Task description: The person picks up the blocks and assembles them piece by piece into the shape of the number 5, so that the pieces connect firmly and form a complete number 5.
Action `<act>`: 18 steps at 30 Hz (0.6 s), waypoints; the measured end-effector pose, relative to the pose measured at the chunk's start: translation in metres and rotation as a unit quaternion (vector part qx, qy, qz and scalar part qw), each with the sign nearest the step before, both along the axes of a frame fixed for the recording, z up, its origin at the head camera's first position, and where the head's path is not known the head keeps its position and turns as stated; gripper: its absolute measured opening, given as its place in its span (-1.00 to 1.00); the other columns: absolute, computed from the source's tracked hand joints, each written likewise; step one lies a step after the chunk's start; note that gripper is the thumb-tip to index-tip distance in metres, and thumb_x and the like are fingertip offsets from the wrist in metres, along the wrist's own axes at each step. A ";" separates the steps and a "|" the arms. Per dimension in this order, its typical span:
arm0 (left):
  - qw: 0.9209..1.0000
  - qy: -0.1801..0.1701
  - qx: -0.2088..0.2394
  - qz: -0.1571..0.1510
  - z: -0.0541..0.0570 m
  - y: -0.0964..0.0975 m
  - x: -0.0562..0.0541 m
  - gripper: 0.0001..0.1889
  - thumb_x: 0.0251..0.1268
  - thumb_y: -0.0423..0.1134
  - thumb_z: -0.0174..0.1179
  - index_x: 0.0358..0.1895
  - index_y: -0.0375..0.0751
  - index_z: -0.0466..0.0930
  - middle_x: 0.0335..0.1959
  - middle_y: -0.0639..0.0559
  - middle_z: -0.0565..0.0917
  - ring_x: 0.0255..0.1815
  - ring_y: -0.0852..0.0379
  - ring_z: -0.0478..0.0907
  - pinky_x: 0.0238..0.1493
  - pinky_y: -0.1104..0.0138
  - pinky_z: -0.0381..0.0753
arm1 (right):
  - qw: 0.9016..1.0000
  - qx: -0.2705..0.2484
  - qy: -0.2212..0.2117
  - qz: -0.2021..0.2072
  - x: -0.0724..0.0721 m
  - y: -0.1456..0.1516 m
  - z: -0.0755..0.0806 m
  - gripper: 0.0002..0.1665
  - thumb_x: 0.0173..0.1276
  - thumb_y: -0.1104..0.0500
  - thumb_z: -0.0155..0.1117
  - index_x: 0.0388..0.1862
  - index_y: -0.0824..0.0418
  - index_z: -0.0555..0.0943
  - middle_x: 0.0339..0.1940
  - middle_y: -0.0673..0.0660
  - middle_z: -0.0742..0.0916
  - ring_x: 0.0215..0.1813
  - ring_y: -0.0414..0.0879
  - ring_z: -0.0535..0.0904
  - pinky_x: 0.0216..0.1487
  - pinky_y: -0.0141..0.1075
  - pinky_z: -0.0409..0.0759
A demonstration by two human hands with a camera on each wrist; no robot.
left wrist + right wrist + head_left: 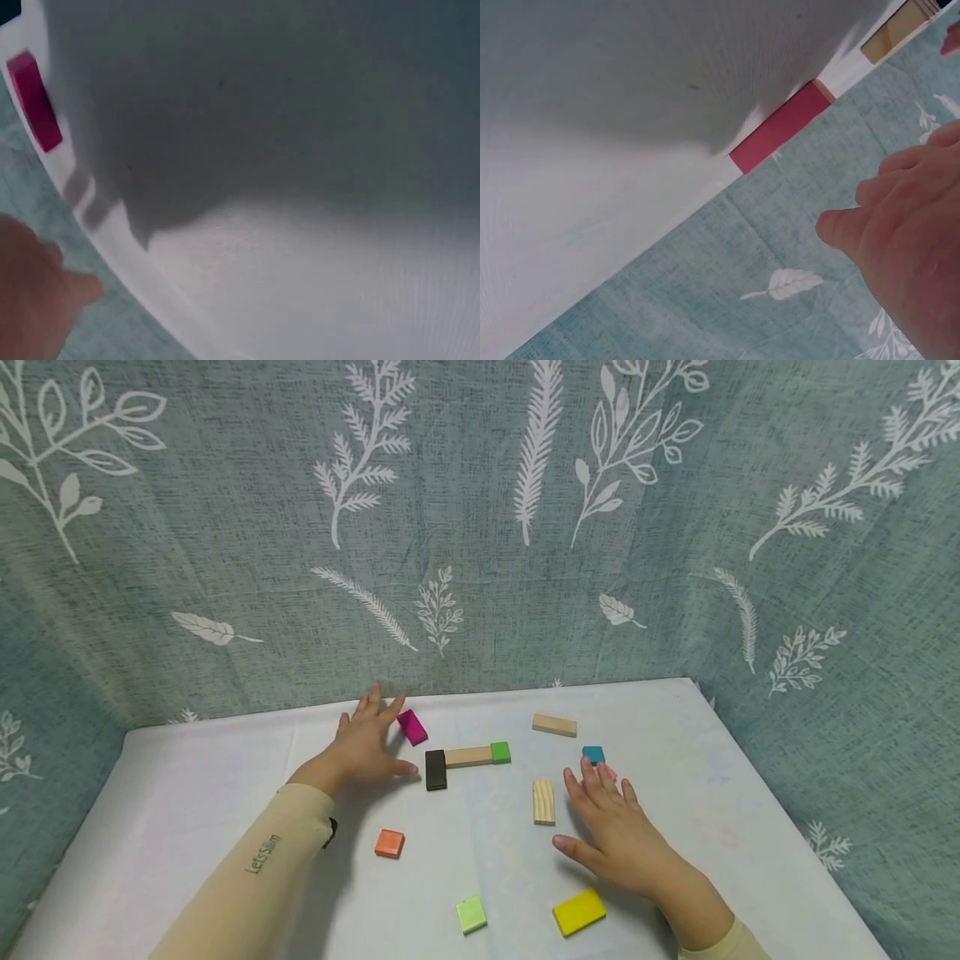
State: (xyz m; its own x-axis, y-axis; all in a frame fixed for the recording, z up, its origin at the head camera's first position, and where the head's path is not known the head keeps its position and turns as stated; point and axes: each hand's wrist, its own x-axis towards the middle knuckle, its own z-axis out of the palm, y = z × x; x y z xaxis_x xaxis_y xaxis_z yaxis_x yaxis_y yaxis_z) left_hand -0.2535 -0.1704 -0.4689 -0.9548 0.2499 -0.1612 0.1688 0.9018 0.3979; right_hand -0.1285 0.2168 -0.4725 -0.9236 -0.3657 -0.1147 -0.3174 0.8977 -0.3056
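In the head view my left hand [365,747] is spread over the back left of the table, holding nothing. A magenta block [412,727] lies just right of its fingers, and a black block [436,770] lies past its thumb tip. The black block adjoins a plain wooden block [468,757] with a green block [500,752] at its other end. My right hand [618,839], fingers extended and apart, hovers at the right. Its fingertips partly hide a pink block [611,773] beside a blue block [593,755]. A grained wooden block [543,802] lies left of that hand.
Elsewhere on the white-covered table [240,760] lie an orange block [389,844], a light green block [472,915], a yellow block [579,912] and a thin wooden block [554,725]. A patterned green curtain [480,527] borders the back and sides.
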 end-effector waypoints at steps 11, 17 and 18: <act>0.998 -0.024 -0.028 0.052 -0.008 0.007 -0.012 0.05 0.14 0.26 0.38 0.57 -0.27 0.16 0.61 -0.50 -0.29 0.62 -0.49 -0.25 0.43 -0.47 -0.08 | 1.000 0.003 -0.007 0.003 -0.001 0.002 -0.002 0.11 0.39 -0.44 0.11 0.68 0.07 -0.03 0.71 0.19 -0.08 0.71 0.20 -0.21 0.57 0.34 -0.19; 0.996 -0.065 -0.028 0.061 -0.008 0.009 -0.018 0.16 0.16 0.35 0.30 0.65 -0.18 -0.09 0.62 -0.42 -0.44 0.65 -0.42 -0.37 0.45 -0.47 -0.26 | 1.000 0.005 -0.003 0.004 -0.001 0.007 0.000 0.12 0.40 -0.48 0.04 0.68 0.09 -0.05 0.70 0.22 -0.08 0.70 0.22 -0.21 0.57 0.34 -0.18; 0.995 -0.072 -0.032 0.059 -0.009 0.008 -0.019 0.18 0.16 0.37 0.29 0.65 -0.16 -0.15 0.62 -0.40 -0.46 0.65 -0.40 -0.39 0.44 -0.47 -0.29 | 1.000 0.005 -0.002 0.004 -0.001 0.008 0.001 0.13 0.40 -0.49 0.02 0.68 0.09 -0.05 0.70 0.22 -0.08 0.70 0.23 -0.20 0.57 0.34 -0.18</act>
State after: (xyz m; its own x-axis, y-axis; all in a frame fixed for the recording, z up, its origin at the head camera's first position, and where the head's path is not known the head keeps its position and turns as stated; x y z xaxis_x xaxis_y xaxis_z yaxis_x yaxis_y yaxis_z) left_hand -0.2729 -0.1621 -0.4778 -0.9424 0.1230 -0.3112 0.0063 0.9364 0.3510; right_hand -0.1297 0.2248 -0.4720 -0.9204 -0.3717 -0.1215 -0.3237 0.8984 -0.2968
